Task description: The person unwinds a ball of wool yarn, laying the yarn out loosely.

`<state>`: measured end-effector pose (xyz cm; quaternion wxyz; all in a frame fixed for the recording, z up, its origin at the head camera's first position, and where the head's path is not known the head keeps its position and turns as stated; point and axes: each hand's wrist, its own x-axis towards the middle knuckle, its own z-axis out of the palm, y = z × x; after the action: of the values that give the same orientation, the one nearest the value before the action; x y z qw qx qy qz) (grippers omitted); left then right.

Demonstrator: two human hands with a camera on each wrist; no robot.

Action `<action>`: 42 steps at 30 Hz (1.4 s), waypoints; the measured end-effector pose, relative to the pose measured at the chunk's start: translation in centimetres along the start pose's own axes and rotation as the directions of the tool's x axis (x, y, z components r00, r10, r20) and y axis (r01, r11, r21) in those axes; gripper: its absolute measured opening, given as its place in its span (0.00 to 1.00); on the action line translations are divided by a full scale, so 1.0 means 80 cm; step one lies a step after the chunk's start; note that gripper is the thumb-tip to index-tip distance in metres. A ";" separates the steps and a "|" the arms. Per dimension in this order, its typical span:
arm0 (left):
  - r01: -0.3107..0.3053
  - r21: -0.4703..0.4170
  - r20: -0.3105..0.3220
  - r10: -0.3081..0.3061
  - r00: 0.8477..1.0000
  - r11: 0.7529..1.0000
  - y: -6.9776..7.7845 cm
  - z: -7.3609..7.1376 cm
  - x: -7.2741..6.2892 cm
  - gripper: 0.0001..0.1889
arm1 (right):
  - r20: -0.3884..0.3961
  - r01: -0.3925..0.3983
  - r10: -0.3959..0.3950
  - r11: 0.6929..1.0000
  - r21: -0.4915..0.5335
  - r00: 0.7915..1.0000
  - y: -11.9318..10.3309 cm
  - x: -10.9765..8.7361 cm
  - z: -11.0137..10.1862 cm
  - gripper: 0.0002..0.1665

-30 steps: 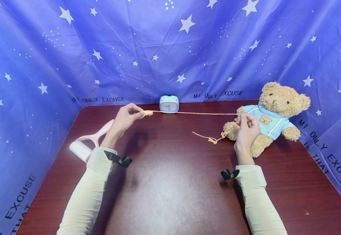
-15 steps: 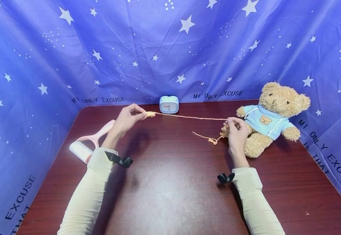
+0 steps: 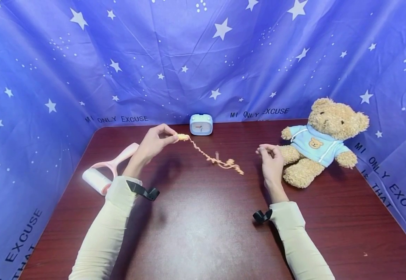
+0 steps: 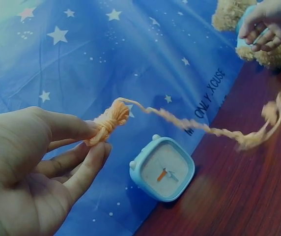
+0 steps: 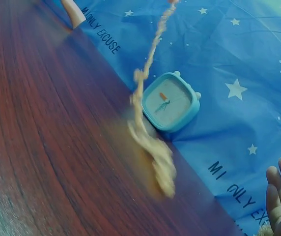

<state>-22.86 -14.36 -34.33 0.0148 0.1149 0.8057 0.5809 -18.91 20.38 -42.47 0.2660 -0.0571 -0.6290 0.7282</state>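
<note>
In the head view my left hand (image 3: 154, 142) pinches a small wound bundle of orange yarn (image 3: 182, 137) between thumb and fingertips. From the bundle, a kinked yarn tail (image 3: 203, 153) slopes down to the right and ends in a knotted clump (image 3: 230, 163) over the table. The left wrist view shows the yarn bundle (image 4: 110, 125) close up, with strands wrapped around its middle. My right hand (image 3: 272, 165) holds nothing; its fingers are loosely bent, to the right of the yarn's end. In the right wrist view the dangling yarn (image 5: 157, 157) is blurred.
A teddy bear (image 3: 315, 144) in a light blue hoodie sits just right of my right hand. At the table's back edge stands a small blue clock (image 3: 201, 125). A pink-handled lint roller (image 3: 96, 181) lies beside my left forearm. Starry blue curtains (image 3: 175, 58) enclose the table (image 3: 203, 233).
The yarn was stretched between both hands. My right hand has moved left and let go of it, and the loose end has swung left, now hanging from my left hand.
</note>
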 end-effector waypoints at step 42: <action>-0.001 0.039 0.021 0.000 1.000 0.999 0.004 0.006 0.000 0.11 | 0.425 0.067 0.000 0.987 -0.143 0.905 -0.005 -0.057 0.178 0.11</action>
<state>-22.73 -13.82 -34.21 0.0208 0.1214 0.8167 0.5638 -20.87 5.70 -40.37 0.1304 0.0931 -0.7269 0.6678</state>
